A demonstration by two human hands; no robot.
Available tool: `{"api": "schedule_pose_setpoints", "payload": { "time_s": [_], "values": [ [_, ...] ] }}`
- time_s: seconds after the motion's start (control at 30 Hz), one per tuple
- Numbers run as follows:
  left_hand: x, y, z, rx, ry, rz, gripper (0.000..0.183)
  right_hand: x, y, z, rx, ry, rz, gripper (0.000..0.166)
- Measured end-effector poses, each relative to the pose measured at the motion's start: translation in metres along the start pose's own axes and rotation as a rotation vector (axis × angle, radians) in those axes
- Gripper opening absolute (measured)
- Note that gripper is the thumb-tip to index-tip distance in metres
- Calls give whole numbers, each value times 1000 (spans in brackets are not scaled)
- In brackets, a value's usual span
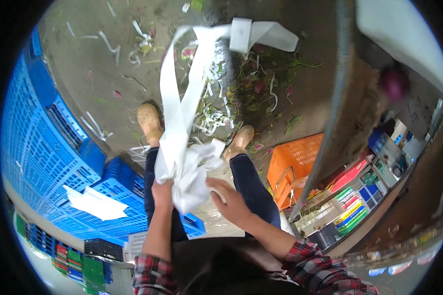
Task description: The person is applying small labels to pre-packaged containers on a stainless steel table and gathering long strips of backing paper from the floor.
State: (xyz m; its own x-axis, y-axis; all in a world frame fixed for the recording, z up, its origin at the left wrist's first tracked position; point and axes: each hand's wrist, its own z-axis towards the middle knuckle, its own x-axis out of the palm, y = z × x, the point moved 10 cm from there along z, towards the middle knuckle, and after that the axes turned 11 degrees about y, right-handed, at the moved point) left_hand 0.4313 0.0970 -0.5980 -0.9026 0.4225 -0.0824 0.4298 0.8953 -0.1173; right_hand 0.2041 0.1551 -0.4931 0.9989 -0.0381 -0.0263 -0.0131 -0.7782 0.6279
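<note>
A bunched white ribbon-like strip (192,177) hangs between my two hands, over the floor between my legs. My left hand (163,193) is closed on the left side of the bunch. At its right edge is my right hand (227,201), fingers curved; whether it grips the material is unclear. From the bunch, long flat bands (197,81) stretch away from me in a loop, with a folded end lying towards the upper right. White scraps, leaves and petals (214,118) are strewn on the wet floor beyond and between my shoes.
Blue plastic crates (48,147) are stacked at the left, with white sheets (96,202) on them. An orange crate (295,158) stands right of my right leg. A grey metal bar (336,99) crosses the right side, and a shelf with colourful items (350,214) is beyond it.
</note>
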Motion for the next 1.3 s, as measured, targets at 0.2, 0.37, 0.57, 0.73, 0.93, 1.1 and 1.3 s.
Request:
{"api": "schedule_pose_setpoints", "payload": {
  "time_s": [0.2,0.37,0.57,0.73,0.93,1.1,1.3],
  "values": [
    [-68,-163,-239,319,210,600,43,-50,247,25,-532,-68,-49,44],
    [-175,-282,-384,594,-195,78,50,135,235,38,-93,729,485,52],
    [-412,-280,-308,786,-472,-263,31,206,226,-137,0,1136,1291,71],
    [-243,-249,-229,844,-285,1245,16,143,314,-209,-393,665,-131,40],
    [-59,-97,-392,1071,656,1907,16,-10,215,-268,-2,-90,501,31],
    [-36,-65,-416,1040,500,2077,16,266,105,-308,-322,688,1353,64],
    [123,73,-509,1250,727,2284,16,168,125,-538,-899,91,442,23]
  ]
}}
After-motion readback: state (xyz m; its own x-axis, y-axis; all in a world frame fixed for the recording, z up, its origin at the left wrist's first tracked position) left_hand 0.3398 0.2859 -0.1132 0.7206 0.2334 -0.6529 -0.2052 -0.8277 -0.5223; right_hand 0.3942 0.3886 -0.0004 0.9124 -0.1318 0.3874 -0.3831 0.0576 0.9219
